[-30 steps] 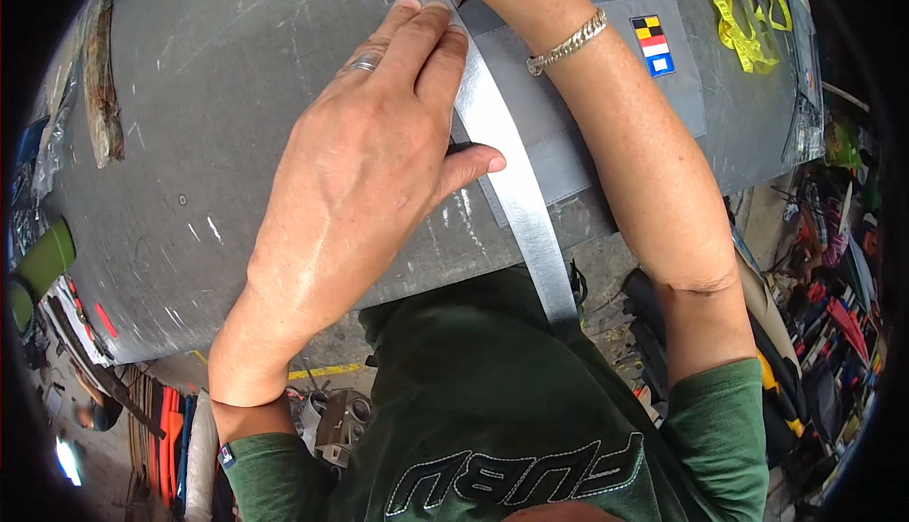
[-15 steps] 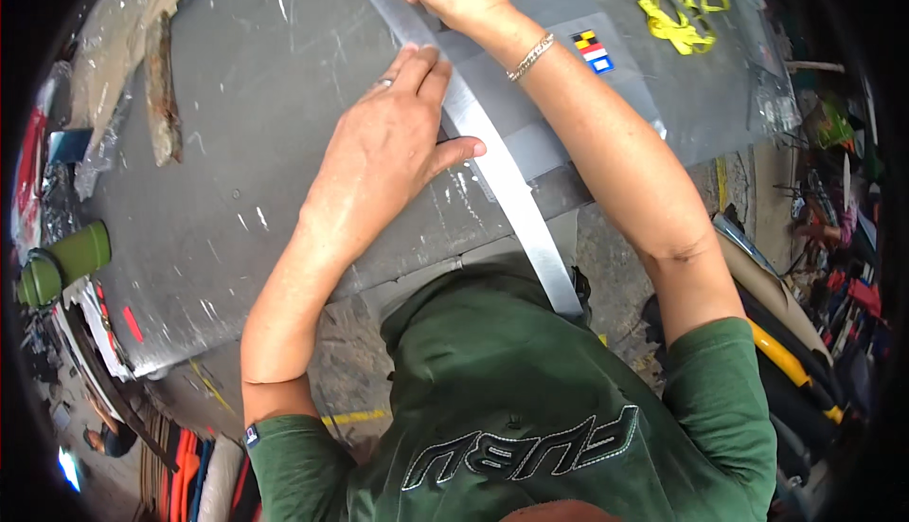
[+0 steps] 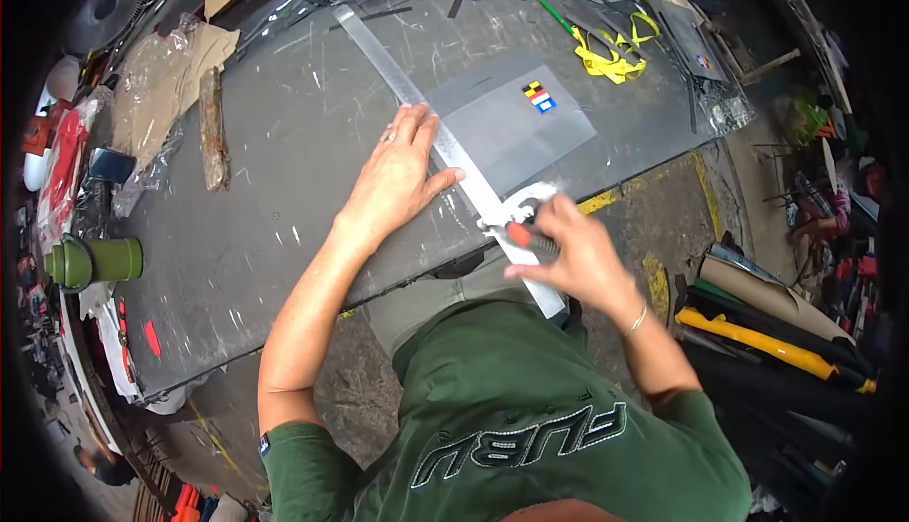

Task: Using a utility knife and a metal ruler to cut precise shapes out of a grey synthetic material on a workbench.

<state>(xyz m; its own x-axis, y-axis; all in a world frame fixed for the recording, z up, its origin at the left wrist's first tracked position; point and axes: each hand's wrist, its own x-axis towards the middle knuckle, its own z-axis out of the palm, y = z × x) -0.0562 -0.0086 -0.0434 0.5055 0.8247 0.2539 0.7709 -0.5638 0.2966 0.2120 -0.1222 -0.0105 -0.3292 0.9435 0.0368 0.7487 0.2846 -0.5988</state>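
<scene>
I am looking down at a person in a green T-shirt [image 3: 540, 361] with outlined lettering, working at a scratched dark grey worktop [image 3: 294, 181]. A long silvery metal straightedge [image 3: 464, 162] lies diagonally across it, its far end up and to the left, its near end jutting past the front edge toward the person's waist. The left hand [image 3: 402, 170] rests flat on it, fingers pressed together with their tips on the metal and the thumb spread away, also touching it. The right hand [image 3: 579, 252], near the straightedge's lower end, is blurred; it is curled, thumb and fingers closing on a hand tool [image 3: 519, 234] with a red end, whose exact kind I cannot tell.

Along the straightedge's right side lies a smooth grey sheet [image 3: 516, 143] bearing a small multicoloured patch [image 3: 539, 97]. Beyond that sheet, to the right, is a tangle of yellow tape [image 3: 611, 65] beside a slim green rod [image 3: 546, 6]. On the left lie a rough stick of wood [image 3: 213, 134] and brown paper [image 3: 151, 96] under clear plastic, with a green bottle [image 3: 104, 261] on its side nearer the person.
</scene>
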